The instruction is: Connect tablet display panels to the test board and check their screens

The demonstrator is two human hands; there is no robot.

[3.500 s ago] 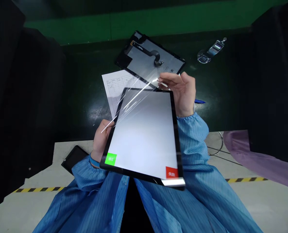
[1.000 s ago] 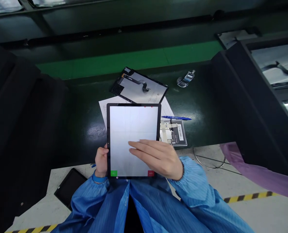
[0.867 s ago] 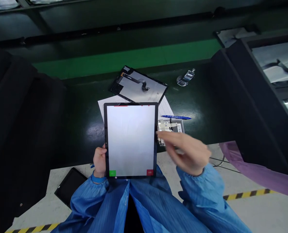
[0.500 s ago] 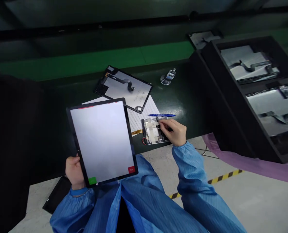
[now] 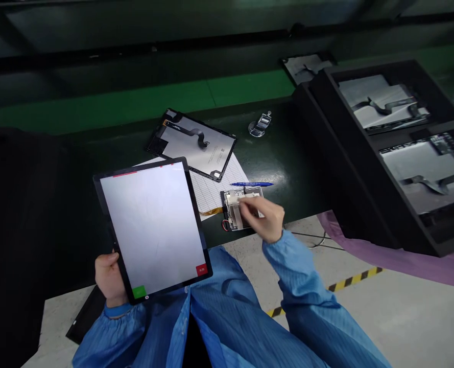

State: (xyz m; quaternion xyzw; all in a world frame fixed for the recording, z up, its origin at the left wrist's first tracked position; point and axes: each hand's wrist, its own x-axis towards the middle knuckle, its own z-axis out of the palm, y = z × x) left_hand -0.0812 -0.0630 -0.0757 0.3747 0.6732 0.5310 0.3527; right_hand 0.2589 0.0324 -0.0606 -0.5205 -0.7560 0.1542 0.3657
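My left hand [image 5: 110,278] grips a tablet screen [image 5: 153,230] by its lower left edge, thumb on the frame. The screen glows white, with a green box and a red box in its bottom corners and red marks along the top. My right hand [image 5: 265,217] is over a circuit board [image 5: 234,220] with strips of pale tape on it. Its thumb and forefinger are pinched together above the board; whether anything is between them I cannot make out. A gold ribbon cable [image 5: 212,210] and a small red wire [image 5: 224,225] show at the board's left side.
Behind the lit screen, another display panel [image 5: 211,148] lies back-up on a printed sheet [image 5: 207,191]. A blue pen [image 5: 253,184] rests just beyond the board, and a metal tally counter [image 5: 260,125] stands farther back. At right, a black foam tray [image 5: 368,153] holds several panels.
My right hand has shifted left across the board, from its right side to the taped part. The lit screen and my left hand have moved slightly left and down.
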